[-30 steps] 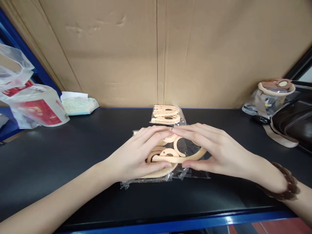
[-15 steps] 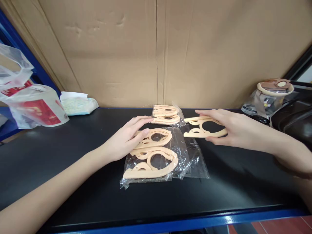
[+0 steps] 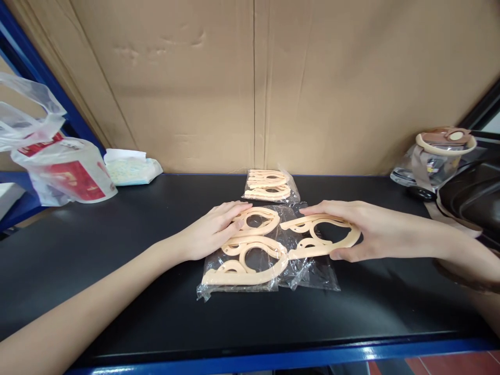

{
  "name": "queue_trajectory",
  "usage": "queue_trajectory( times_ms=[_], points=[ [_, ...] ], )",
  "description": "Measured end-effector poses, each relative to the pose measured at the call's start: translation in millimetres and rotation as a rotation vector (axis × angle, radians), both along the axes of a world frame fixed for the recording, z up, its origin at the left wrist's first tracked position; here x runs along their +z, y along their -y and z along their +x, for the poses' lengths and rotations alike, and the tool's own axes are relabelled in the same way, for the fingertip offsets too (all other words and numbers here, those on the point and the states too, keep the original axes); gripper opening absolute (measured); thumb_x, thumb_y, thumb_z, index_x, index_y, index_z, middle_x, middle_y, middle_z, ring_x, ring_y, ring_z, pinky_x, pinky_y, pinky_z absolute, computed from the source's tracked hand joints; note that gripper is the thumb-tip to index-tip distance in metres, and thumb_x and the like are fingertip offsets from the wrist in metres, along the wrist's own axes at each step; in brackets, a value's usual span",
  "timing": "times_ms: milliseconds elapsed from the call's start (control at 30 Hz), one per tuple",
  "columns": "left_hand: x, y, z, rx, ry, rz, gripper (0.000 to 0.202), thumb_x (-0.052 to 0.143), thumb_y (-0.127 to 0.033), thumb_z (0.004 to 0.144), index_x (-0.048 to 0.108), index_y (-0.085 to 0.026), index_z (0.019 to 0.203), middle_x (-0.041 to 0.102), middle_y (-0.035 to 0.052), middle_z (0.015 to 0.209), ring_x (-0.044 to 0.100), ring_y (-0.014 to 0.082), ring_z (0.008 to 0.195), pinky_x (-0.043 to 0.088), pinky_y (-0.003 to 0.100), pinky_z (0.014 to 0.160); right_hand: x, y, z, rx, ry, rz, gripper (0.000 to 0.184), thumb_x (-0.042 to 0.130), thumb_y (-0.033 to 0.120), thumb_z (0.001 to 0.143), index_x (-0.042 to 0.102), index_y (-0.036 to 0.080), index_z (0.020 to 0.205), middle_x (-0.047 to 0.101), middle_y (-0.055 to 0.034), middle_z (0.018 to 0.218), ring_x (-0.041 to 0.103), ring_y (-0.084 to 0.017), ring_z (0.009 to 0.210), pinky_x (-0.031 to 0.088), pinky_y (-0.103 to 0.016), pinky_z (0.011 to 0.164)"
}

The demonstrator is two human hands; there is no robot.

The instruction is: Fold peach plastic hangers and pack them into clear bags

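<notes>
My right hand [image 3: 355, 229] grips a beige folding hanger [image 3: 344, 240], folded up, by its rounded right end, fingers on the far edge and thumb on the near edge. Its left ends hover at or touch the right side of a clear plastic bag [image 3: 295, 229]. Folded beige hangers [image 3: 246, 278] lie in this bag, side by side. Across their upper left part rests my left hand [image 3: 213, 229], its fingers stretched out flat over the plastic. Farther back, a second clear bag of stacked beige folding hangers [image 3: 269, 192] lies near the cardboard.
A black tabletop [image 3: 156, 323] with a blue front edge carries everything. Tall cardboard [image 3: 187, 94] stands behind it. At the left are a plastic-bagged tub [image 3: 78, 179] and a tissue pack [image 3: 133, 169]. A clear bottle [image 3: 439, 156] and a black bag [image 3: 474, 203] stand at the right.
My right hand has brought the folding hanger nearer and to the left, to the edge of the front bag. My left hand stays on the bagged hangers. The view has shifted slightly.
</notes>
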State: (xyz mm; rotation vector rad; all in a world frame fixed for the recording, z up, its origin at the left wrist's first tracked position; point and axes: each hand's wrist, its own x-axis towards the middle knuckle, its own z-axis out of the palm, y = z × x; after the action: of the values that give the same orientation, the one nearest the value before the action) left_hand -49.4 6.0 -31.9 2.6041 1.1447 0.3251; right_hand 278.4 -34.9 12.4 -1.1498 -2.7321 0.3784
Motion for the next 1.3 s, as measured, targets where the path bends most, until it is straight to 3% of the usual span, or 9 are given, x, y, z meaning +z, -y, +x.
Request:
queue_trajectory(
  times_ms=[400, 567, 833, 933, 1033, 1133, 1300],
  points=[
    [0.1, 3, 0, -0.005, -0.012, -0.005, 0.052, 0.022, -0.046, 0.099, 0.031, -0.020, 0.144, 0.035, 0.0061, 0.149, 0.027, 0.0219, 0.137, 0.020, 0.041, 0.114, 2.4, -2, -2, -0.005, -0.051, -0.041, 0.069, 0.068, 0.033, 0.072, 0.044, 0.029, 0.137, 0.054, -0.0003, 0.135, 0.054, -0.022, 0.119, 0.046, -0.032, 0.097],
    [0.1, 4, 1, 0.001, -0.002, -0.011, 0.051, 0.021, -0.045, 0.099, 0.031, -0.022, 0.144, 0.035, 0.0050, 0.149, 0.027, 0.0222, 0.136, 0.020, 0.041, 0.114, 2.6, -2, -2, -0.015, -0.073, -0.051, 0.068, 0.069, 0.037, 0.074, 0.043, 0.028, 0.136, 0.053, -0.0008, 0.136, 0.054, -0.022, 0.119, 0.046, -0.031, 0.097],
    [0.5, 8, 7, -0.007, 0.037, 0.014, 0.049, 0.020, -0.043, 0.100, 0.033, -0.021, 0.142, 0.038, 0.0069, 0.146, 0.031, 0.0222, 0.134, 0.023, 0.041, 0.112, -17.7, 3, -32, 0.036, -0.261, -0.104, 0.069, 0.067, 0.046, 0.078, 0.039, 0.031, 0.139, 0.051, -0.0007, 0.138, 0.052, -0.023, 0.121, 0.043, -0.035, 0.100],
    [2.0, 10, 8, -0.017, 0.039, 0.038, 0.048, 0.022, -0.042, 0.100, 0.034, -0.021, 0.141, 0.038, 0.0071, 0.146, 0.031, 0.0232, 0.134, 0.024, 0.042, 0.112, -24.3, 7, -41, -0.007, -0.266, -0.064, 0.068, 0.061, 0.051, 0.083, 0.035, 0.030, 0.142, 0.049, -0.0027, 0.140, 0.050, -0.023, 0.123, 0.043, -0.037, 0.101],
    [6.9, 13, 10, -0.030, 0.047, 0.033, 0.049, 0.029, -0.045, 0.098, 0.033, -0.023, 0.142, 0.037, 0.0071, 0.147, 0.030, 0.0245, 0.135, 0.025, 0.043, 0.112, -25.4, 7, -36, -0.112, -0.161, 0.023, 0.075, 0.058, 0.059, 0.081, 0.031, 0.028, 0.144, 0.048, -0.0081, 0.139, 0.050, -0.028, 0.121, 0.044, -0.043, 0.097],
    [13.3, 17, 13, -0.081, 0.059, -0.004, 0.060, 0.046, -0.053, 0.091, 0.032, -0.026, 0.142, 0.037, 0.0061, 0.147, 0.030, 0.0260, 0.135, 0.028, 0.043, 0.111, -21.1, 1, -21, -0.135, -0.070, 0.004, 0.087, 0.063, 0.063, 0.074, 0.027, 0.029, 0.146, 0.056, -0.0078, 0.129, 0.054, -0.030, 0.114, 0.045, -0.045, 0.092],
    [17.1, 20, 18, -0.149, 0.066, 0.008, 0.070, 0.060, -0.058, 0.080, 0.036, -0.030, 0.140, 0.040, 0.0041, 0.146, 0.035, 0.0287, 0.133, 0.028, 0.045, 0.110, -17.4, -7, -11, -0.092, -0.096, -0.083, 0.076, 0.064, 0.053, 0.079, 0.029, 0.036, 0.143, 0.064, -0.0008, 0.113, 0.059, -0.024, 0.101, 0.044, -0.040, 0.088]
  ],
)
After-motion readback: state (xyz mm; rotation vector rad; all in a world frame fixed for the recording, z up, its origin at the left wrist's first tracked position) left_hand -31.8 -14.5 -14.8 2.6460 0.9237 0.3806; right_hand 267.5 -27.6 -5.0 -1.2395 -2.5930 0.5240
